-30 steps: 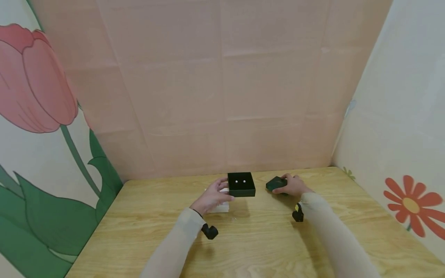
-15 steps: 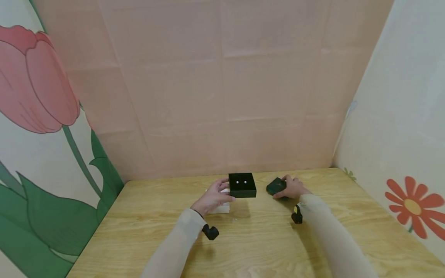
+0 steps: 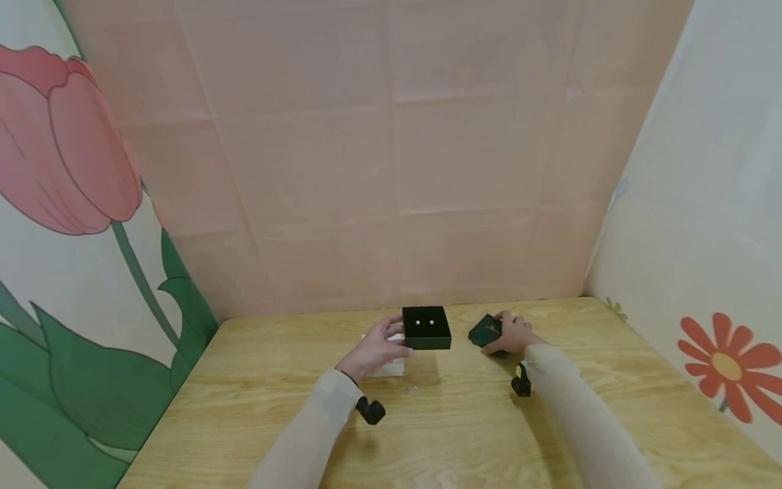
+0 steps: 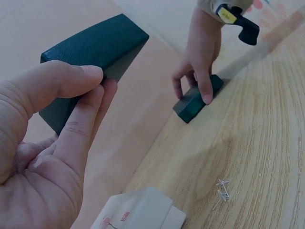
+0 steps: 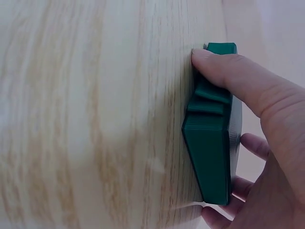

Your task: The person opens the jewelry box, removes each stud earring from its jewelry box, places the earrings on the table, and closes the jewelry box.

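My left hand [image 3: 383,348] holds a small dark green jewelry box base [image 3: 427,343] above the table, its black lining facing up with two white pearl-like studs [image 3: 424,322] in it. In the left wrist view, the thumb and fingers pinch one edge of that box base [image 4: 95,45]. Further right, my right hand [image 3: 515,333] grips a dark green box lid [image 3: 485,331] that bears a small gold mark. Seen from the right wrist, the thumb lies along one side of the lid [image 5: 209,160] and the fingers reach round the other, close against the tabletop.
A white box [image 4: 138,210] with a pinkish print stands on the table below my left hand. Two tiny silvery pieces with thin pins [image 4: 221,193] lie on the wooden table [image 3: 452,435]. A pink sheet [image 3: 391,170] rises behind the table's back edge.
My right hand has tilted the lid slightly, so its top with the gold mark now shows. The left hand keeps the box base almost still.
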{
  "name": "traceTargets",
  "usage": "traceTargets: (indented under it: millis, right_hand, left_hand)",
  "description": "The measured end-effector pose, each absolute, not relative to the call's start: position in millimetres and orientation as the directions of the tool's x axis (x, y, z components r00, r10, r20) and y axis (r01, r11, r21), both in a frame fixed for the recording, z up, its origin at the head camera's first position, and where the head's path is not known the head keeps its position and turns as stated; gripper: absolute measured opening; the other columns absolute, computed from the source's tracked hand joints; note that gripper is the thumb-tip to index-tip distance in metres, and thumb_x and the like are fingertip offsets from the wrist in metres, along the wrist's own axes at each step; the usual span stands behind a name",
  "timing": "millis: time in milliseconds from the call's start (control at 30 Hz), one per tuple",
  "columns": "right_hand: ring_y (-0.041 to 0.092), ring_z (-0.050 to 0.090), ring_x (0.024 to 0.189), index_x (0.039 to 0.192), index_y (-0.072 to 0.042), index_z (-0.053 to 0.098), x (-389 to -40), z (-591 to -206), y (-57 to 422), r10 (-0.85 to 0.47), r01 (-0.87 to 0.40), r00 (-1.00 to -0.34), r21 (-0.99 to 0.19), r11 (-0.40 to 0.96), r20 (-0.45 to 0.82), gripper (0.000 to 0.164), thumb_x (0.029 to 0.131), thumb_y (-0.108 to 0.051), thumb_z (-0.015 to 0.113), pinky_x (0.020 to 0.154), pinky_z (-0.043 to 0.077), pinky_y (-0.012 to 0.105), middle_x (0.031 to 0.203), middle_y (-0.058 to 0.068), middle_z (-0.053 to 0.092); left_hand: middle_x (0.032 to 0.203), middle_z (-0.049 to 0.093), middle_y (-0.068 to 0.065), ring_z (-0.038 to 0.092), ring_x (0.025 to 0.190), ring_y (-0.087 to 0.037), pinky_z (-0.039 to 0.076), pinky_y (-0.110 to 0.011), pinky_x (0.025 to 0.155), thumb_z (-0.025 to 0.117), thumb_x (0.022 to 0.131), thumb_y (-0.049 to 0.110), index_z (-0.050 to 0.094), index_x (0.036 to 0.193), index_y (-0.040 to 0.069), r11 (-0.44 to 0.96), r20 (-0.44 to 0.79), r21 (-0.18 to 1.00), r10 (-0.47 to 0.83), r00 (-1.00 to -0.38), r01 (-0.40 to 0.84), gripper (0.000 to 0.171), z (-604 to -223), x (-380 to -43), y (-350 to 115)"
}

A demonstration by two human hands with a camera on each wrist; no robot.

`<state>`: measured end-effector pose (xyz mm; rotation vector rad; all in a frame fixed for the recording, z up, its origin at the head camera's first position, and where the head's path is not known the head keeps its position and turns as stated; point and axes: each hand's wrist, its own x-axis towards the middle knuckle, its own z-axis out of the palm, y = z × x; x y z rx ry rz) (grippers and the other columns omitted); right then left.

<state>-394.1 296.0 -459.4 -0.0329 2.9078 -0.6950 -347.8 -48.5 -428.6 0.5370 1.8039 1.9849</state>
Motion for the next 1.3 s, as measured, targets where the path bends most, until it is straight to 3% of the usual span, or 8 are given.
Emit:
traceTargets:
  millis: [133, 333, 500, 633, 833, 933, 1133, 1300]
  right_hand:
    - [0.056, 0.030, 0.123, 0.145, -0.002, 0.023, -393, -461, 295, -0.061, 0.005, -0.990, -0.460, 0.888, -0.128, 0.107, 0.070, -0.052, 0.081, 0.095, 0.034, 0.066, 0.135, 0.039, 0.026]
    - [0.060, 0.030, 0.123, 0.149, 0.000, 0.020, -393, -456, 297, -0.144, -0.120, -0.989, -0.475, 0.872, -0.015, 0.115, 0.069, -0.056, 0.081, 0.095, 0.033, 0.068, 0.138, 0.042, 0.025]
    - [0.054, 0.031, 0.131, 0.148, 0.004, 0.025, -393, -442, 293, -0.234, -0.227, -0.970, -0.570, 0.790, 0.062, 0.099, 0.080, -0.048, 0.075, 0.101, 0.032, 0.065, 0.145, 0.037, 0.030]
    - [0.049, 0.033, 0.134, 0.145, 0.001, 0.033, -389, -427, 288, -0.252, -0.233, -0.965, -0.662, 0.712, 0.069, 0.079, 0.088, -0.041, 0.069, 0.102, 0.035, 0.060, 0.146, 0.031, 0.035]
    - [0.039, 0.055, 0.112, 0.130, 0.000, 0.049, -385, -410, 280, -0.258, -0.305, -0.949, -0.743, 0.596, 0.182, 0.047, 0.096, -0.032, 0.060, 0.093, 0.048, 0.049, 0.126, 0.024, 0.054]
    - [0.029, 0.058, 0.102, 0.121, 0.001, 0.054, -384, -407, 278, -0.247, -0.333, -0.941, -0.751, 0.571, 0.229, 0.039, 0.096, -0.028, 0.061, 0.086, 0.051, 0.039, 0.114, 0.019, 0.059]
    - [0.028, 0.061, 0.087, 0.113, 0.000, 0.055, -379, -406, 274, -0.261, -0.338, -0.938, -0.754, 0.563, 0.226, 0.029, 0.096, -0.023, 0.061, 0.072, 0.050, 0.031, 0.101, 0.016, 0.061]
    - [0.028, 0.063, 0.082, 0.116, -0.001, 0.054, -378, -409, 275, -0.255, -0.305, -0.948, -0.765, 0.567, 0.189, 0.036, 0.095, -0.030, 0.062, 0.070, 0.051, 0.040, 0.101, 0.017, 0.062]
  left_hand:
    - [0.137, 0.048, -0.015, 0.061, 0.108, -0.022, 0.053, -0.033, 0.085, 0.065, 0.084, -0.011, 0.027, 0.150, 0.012, -0.084, 0.011, 0.996, 0.536, -0.844, -0.040, 0.079, -429, -348, -49]
    - [0.138, 0.048, -0.015, 0.061, 0.106, -0.021, 0.053, -0.032, 0.082, 0.064, 0.084, -0.011, 0.027, 0.150, 0.011, -0.073, 0.010, 0.997, 0.527, -0.850, -0.034, 0.079, -429, -349, -50]
    - [0.137, 0.049, -0.014, 0.062, 0.105, -0.020, 0.052, -0.037, 0.085, 0.066, 0.083, -0.010, 0.028, 0.150, 0.012, -0.066, 0.005, 0.997, 0.520, -0.854, -0.035, 0.080, -428, -349, -50]
    - [0.138, 0.049, -0.014, 0.062, 0.107, -0.021, 0.051, -0.040, 0.088, 0.067, 0.083, -0.009, 0.028, 0.150, 0.012, -0.056, -0.003, 0.998, 0.517, -0.856, -0.038, 0.080, -427, -348, -49]
    - [0.136, 0.050, -0.014, 0.062, 0.106, -0.021, 0.052, -0.034, 0.084, 0.066, 0.082, -0.011, 0.029, 0.149, 0.012, -0.067, -0.001, 0.997, 0.512, -0.859, -0.041, 0.081, -426, -348, -47]
    - [0.135, 0.050, -0.015, 0.062, 0.104, -0.021, 0.053, -0.032, 0.082, 0.065, 0.082, -0.013, 0.029, 0.149, 0.012, -0.082, 0.003, 0.996, 0.518, -0.855, -0.046, 0.081, -425, -347, -46]
    - [0.135, 0.049, -0.015, 0.058, 0.107, -0.022, 0.052, -0.033, 0.086, 0.066, 0.082, -0.012, 0.028, 0.149, 0.011, -0.070, -0.002, 0.996, 0.540, -0.842, -0.048, 0.081, -424, -341, -38]
    - [0.128, 0.055, -0.012, 0.063, 0.105, -0.022, 0.051, -0.035, 0.088, 0.071, 0.080, -0.007, 0.028, 0.150, 0.010, 0.015, -0.021, 1.000, 0.554, -0.832, -0.015, 0.083, -427, -332, -19]
